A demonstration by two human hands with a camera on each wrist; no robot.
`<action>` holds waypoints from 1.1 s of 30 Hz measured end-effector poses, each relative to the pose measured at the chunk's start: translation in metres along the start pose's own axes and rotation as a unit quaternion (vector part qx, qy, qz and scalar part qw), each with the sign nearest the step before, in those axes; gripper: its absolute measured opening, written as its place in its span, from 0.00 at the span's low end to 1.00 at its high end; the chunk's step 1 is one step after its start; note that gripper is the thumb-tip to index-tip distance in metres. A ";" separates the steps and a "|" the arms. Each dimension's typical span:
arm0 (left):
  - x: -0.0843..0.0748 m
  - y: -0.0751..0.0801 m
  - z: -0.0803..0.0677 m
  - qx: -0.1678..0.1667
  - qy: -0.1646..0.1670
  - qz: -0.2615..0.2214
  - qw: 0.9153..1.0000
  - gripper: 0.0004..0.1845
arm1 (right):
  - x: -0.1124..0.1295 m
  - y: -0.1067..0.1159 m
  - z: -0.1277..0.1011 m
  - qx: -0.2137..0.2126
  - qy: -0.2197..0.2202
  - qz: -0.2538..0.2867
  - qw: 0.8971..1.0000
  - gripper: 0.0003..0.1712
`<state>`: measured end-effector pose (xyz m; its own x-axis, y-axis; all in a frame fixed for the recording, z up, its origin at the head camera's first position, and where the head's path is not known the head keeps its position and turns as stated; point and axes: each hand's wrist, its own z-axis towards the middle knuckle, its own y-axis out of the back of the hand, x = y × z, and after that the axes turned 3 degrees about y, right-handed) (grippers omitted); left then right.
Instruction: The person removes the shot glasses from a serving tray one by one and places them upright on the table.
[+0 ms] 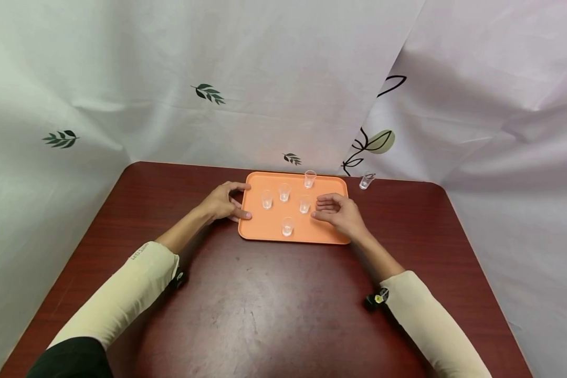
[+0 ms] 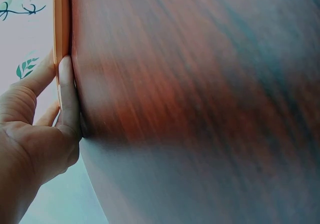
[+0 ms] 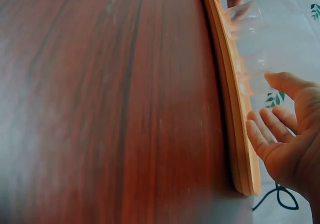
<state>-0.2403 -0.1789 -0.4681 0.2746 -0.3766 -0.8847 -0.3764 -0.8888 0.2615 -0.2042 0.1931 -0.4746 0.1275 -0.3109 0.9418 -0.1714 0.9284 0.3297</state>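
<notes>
An orange tray [image 1: 260, 231] lies near the back edge of the table, with several small clear cups standing upright on it. My left hand [image 1: 223, 202] grips the tray's left edge; in the left wrist view, the fingers [image 2: 69, 92] lie along that edge. Over the tray's right part is my right hand [image 1: 341, 214], its thumb and fingers spread apart with nothing between them. The nearest cup [image 1: 304, 203] stands just left of its fingertips, a small gap away. Closer to the tray's front edge is another cup [image 1: 287, 226].
Outside the tray, at the back right, one more clear cup [image 1: 366, 180] stands on the dark red wooden table [image 1: 245, 304]. A white cloth [image 1: 264, 79] with leaf prints hangs behind the table and along its sides.
</notes>
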 end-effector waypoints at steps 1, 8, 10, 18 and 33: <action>0.000 0.000 0.001 0.000 0.001 0.000 1.000 0.51 | 0.000 -0.002 0.001 0.000 0.000 0.001 1.000 0.31; 0.000 0.000 -0.001 0.002 0.002 -0.002 1.000 0.52 | 0.000 -0.015 0.009 -0.001 -0.014 0.015 1.000 0.33; 0.000 0.000 -0.001 0.002 0.002 -0.001 1.000 0.52 | 0.000 -0.018 0.010 -0.003 -0.018 0.019 1.000 0.33; -0.001 0.000 0.000 0.002 0.003 -0.005 1.000 0.52 | 0.001 -0.027 0.015 -0.012 -0.035 0.010 0.999 0.31; -0.003 0.000 -0.002 -0.001 0.005 -0.006 1.000 0.52 | 0.000 -0.027 0.015 0.005 -0.028 0.018 0.999 0.25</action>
<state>-0.2399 -0.1781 -0.4647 0.2878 -0.3685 -0.8839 -0.3707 -0.8939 0.2520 -0.2142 0.1647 -0.4826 0.0665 -0.2882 0.9553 -0.1848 0.9373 0.2956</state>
